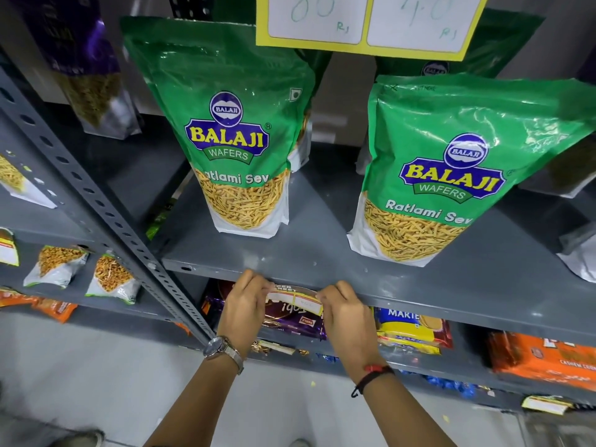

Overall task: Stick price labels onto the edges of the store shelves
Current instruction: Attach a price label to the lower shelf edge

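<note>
A yellow-edged price label (296, 301) with two white fields is stretched between my hands just below the front edge of the grey shelf (403, 293). My left hand (244, 309), with a wristwatch, pinches the label's left end. My right hand (346, 314), with a red and black wrist thread, pinches its right end. The label hangs in front of the gap under the shelf edge; I cannot tell whether it touches the edge. Another yellow label (367, 22) with "80" and "40" handwritten hangs from the shelf above.
Two green Balaji Ratlami Sev bags (230, 130) (451, 169) stand on the shelf. A perforated grey upright (106, 208) runs diagonally at left. Purple and yellow biscuit packs (409, 327) and orange packs (545, 356) lie on the shelf below. Small snack packets (109, 279) sit on the left rack.
</note>
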### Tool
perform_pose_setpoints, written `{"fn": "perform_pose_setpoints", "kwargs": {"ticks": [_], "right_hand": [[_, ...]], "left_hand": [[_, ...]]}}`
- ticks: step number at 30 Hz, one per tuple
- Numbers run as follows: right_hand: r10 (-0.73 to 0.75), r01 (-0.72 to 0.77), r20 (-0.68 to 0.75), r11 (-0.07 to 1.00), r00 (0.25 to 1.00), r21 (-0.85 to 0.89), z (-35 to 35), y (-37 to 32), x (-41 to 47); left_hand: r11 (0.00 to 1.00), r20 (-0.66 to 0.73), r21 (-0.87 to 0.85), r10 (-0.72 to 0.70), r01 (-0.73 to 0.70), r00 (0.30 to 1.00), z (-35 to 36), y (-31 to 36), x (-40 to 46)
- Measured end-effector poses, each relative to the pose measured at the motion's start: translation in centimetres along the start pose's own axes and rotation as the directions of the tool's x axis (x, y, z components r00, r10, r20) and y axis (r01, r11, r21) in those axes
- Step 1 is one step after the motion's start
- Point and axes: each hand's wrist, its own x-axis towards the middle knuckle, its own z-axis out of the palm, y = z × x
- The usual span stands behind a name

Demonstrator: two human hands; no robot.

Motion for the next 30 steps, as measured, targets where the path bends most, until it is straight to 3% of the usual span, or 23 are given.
{"fn": "perform_pose_setpoints", "kwargs": {"ticks": [8,12,17,24,30], "right_hand": [[-0.015,0.015,0.028,1.0,1.0,-0.02,-1.0,-0.7,0.4],[0.021,-0.016,0.073,0.997,0.997,-0.078,-1.0,-0.8,0.8],[0.058,-0.059,0.085,0.998,0.995,0.013,-1.0,-0.7,1.2],[0.094,-0.103,0.098,0.991,0.991,0.083,-1.0,-0.2,1.8],[0.138,-0.157,0.124,0.974,0.983,0.162,-1.1,1.1,3.1]], "left_hand": [[1.0,-0.05,-0.016,-0.006,0.005,0.999,0.2,0.0,0.3],[0.998,-0.025,0.068,0.008,-0.006,1.0,0.0,0.1,0.7],[0.986,0.068,0.149,0.064,-0.074,0.996,-0.6,0.5,1.3],[0.986,0.109,0.127,0.089,-0.103,0.99,-0.9,0.5,1.6],[0.993,0.04,-0.043,-0.107,0.108,0.993,-1.0,0.3,2.1]]}}
